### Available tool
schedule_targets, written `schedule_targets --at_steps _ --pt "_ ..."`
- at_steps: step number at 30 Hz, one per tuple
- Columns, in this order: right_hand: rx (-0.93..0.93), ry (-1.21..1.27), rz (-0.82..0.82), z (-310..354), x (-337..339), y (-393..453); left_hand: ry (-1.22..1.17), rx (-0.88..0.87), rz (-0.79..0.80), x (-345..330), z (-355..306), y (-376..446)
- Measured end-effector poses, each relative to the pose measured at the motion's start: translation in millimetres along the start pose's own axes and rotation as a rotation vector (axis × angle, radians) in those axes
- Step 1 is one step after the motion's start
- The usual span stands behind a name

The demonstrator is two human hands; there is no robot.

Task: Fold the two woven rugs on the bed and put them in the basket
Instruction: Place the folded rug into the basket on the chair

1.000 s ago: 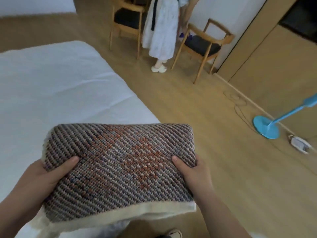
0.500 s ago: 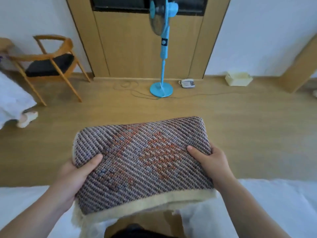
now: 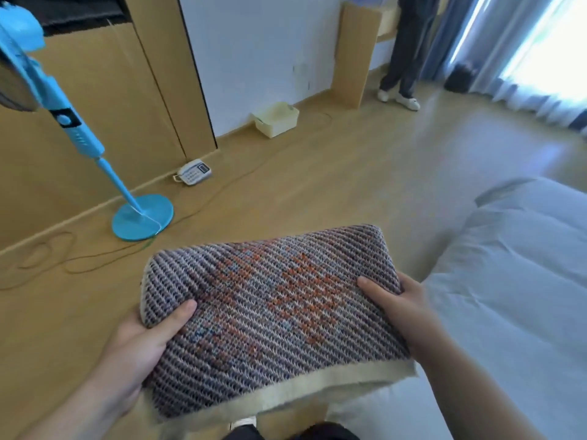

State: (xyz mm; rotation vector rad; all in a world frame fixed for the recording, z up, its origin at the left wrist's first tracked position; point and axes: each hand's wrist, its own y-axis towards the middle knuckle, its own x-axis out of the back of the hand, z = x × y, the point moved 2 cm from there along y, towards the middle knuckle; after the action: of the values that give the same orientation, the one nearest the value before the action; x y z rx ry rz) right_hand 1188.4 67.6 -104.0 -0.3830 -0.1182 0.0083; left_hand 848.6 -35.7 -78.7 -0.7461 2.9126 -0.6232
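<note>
Moved: view has swung right since the earlier frame; the fan [image 3: 79,134] now stands far left, the basket [image 3: 277,119] by the wall ahead.
Rug: folded rug [image 3: 270,315] held above the floor, just off the bed [image 3: 514,281] edge.
Left grip: left hand [image 3: 139,347] clamped on the rug's left end, thumb on top.
Right grip: right hand [image 3: 400,306] clamped on its right end.
</note>
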Motion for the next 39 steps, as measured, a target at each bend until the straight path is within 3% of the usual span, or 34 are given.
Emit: schedule_targets --at_steps 8,14,24,28,34,39 --pt "-0.050 0.111 -0.368 23.1 33.9 107.0 0.142 -0.012 0.306 -135.4 -56.7 193.6" --pt "-0.139 0.171 -0.497 38.0 80.2 216.4 0.235 0.026 0.402 -258.1 -87.9 302.9" --pt "-0.176 0.181 -0.624 121.5 161.7 438.4 0.208 0.050 0.498 -463.0 -169.1 485.0" --pt "-0.172 0.161 -0.745 153.2 203.3 537.4 0.176 0.055 0.606 -571.0 -193.6 577.3" --pt "-0.199 0.207 -0.889 210.3 275.7 626.6 0.256 0.092 0.790 -736.2 -252.3 654.3" --pt "-0.225 0.285 -1.041 214.7 367.6 710.5 0.359 0.066 0.944 -908.6 -278.8 703.0"
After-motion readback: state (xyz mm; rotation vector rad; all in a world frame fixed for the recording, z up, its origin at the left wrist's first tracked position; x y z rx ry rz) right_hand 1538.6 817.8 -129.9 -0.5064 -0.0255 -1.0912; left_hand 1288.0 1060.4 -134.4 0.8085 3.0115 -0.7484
